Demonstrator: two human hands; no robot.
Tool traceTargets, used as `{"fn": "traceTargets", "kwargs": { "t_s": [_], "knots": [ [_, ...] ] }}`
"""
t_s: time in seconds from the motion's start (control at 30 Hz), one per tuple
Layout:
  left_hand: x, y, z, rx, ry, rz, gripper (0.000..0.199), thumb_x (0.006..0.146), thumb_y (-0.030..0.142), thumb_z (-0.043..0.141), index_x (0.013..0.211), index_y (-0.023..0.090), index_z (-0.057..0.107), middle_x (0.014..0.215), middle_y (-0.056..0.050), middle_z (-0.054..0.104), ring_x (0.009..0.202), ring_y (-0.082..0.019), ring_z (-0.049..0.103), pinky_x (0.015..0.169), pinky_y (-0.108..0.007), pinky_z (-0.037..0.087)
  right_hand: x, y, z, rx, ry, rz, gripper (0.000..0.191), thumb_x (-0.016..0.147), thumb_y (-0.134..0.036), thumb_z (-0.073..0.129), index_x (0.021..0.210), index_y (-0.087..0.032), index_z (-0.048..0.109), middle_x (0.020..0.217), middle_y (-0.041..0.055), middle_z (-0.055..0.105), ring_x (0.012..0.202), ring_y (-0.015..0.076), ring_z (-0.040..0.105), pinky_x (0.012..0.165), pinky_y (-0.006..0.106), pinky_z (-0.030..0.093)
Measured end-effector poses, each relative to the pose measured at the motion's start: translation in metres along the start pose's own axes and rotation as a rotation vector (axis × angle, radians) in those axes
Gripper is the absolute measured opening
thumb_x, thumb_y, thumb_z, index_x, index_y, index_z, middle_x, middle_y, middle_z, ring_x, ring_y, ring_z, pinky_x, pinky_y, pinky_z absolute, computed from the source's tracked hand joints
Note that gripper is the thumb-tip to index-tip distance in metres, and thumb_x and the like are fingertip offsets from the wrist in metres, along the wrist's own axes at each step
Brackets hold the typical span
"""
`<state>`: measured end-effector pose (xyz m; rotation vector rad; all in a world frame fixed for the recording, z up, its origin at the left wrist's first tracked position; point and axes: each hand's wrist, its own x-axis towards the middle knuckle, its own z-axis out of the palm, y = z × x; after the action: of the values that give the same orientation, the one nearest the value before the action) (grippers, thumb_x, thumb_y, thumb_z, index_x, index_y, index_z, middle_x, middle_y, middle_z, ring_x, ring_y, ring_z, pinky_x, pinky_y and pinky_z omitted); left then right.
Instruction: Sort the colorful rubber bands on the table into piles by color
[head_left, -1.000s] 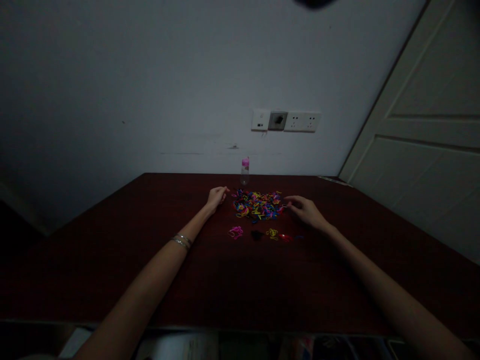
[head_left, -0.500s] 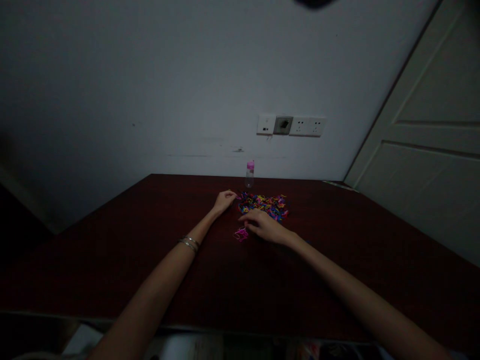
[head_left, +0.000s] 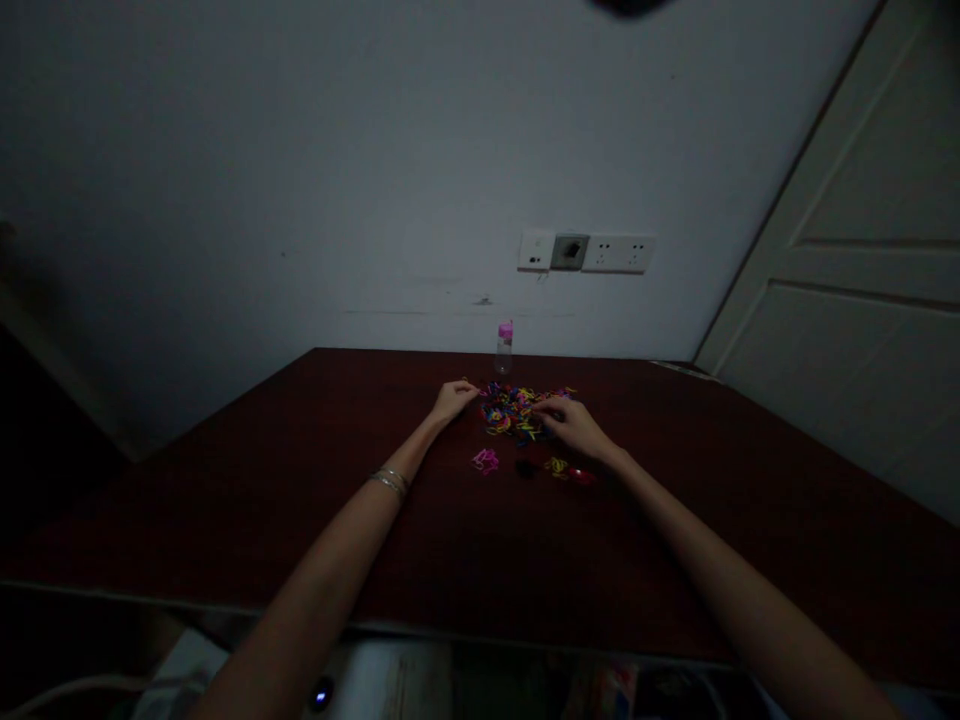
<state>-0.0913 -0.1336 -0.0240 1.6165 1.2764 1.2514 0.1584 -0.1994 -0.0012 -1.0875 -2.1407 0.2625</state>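
Bands point(head_left: 510, 410) lie in a mixed pile on the table point(head_left: 450, 560), in front of the bottle point(head_left: 504, 350). The right hand point(head_left: 576, 425) has moved from beside the pink bunch point(head_left: 486, 461) to the pile's right side, uncovering the dark point(head_left: 526, 468), yellow point(head_left: 556, 467) and red bunches point(head_left: 581, 476). Its thumb and forefinger look close; any grip is unclear. The left hand point(head_left: 454, 400) stays by the pile's left edge, fingertips together, contents too small to tell.
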Motion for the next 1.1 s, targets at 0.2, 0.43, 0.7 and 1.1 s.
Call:
{"fn": "traceTargets", "kwargs": {
  "t_s": [0.2,0.43,0.7,1.1],
  "knots": [
    [-0.003,0.017,-0.018,0.142,-0.343,-0.06,0.027,0.062,0.035,0.063,0.074,0.01,0.068,0.044,0.004,0.045,0.043,-0.006,0.032,0.044,-0.02,0.022,0.001,0.025,-0.013,-0.148,0.137,0.08,0.025,0.073,-0.012,0.049,0.088,-0.016,0.069,0.091,0.0075,0.066,0.087,0.0188,0.058,0.081,0.03,0.043],
    [-0.018,0.037,-0.02,0.349,-0.652,0.058,0.028,0.056,0.028,0.068,0.079,0.012,0.069,0.055,0.002,0.055,0.051,-0.007,0.042,0.051,-0.021,0.029,0.001,0.036,-0.01,-0.221,0.132,0.06,0.026,0.073,-0.014,0.049,0.089,-0.017,0.069,0.095,0.0087,0.064,0.092,0.021,0.054,0.085,0.034,0.039],
    [-0.025,0.023,-0.012,0.481,-0.597,0.101,0.024,0.061,0.025,0.062,0.081,0.011,0.065,0.054,0.004,0.05,0.05,-0.008,0.041,0.049,-0.02,0.029,-0.002,0.042,-0.01,-0.274,0.085,0.033,0.027,0.074,-0.015,0.048,0.091,-0.016,0.07,0.094,0.01,0.063,0.089,0.0217,0.053,0.084,0.034,0.039],
    [-0.031,0.035,-0.015,0.574,-0.5,0.137,0.012,0.061,0.014,0.056,0.067,0.011,0.065,0.056,0.001,0.055,0.052,-0.008,0.045,0.052,-0.02,0.034,-0.004,0.039,-0.013,-0.271,0.068,0.058,0.025,0.074,-0.015,0.049,0.089,-0.017,0.069,0.093,0.0083,0.064,0.088,0.0204,0.054,0.083,0.033,0.04]
  ]
}}
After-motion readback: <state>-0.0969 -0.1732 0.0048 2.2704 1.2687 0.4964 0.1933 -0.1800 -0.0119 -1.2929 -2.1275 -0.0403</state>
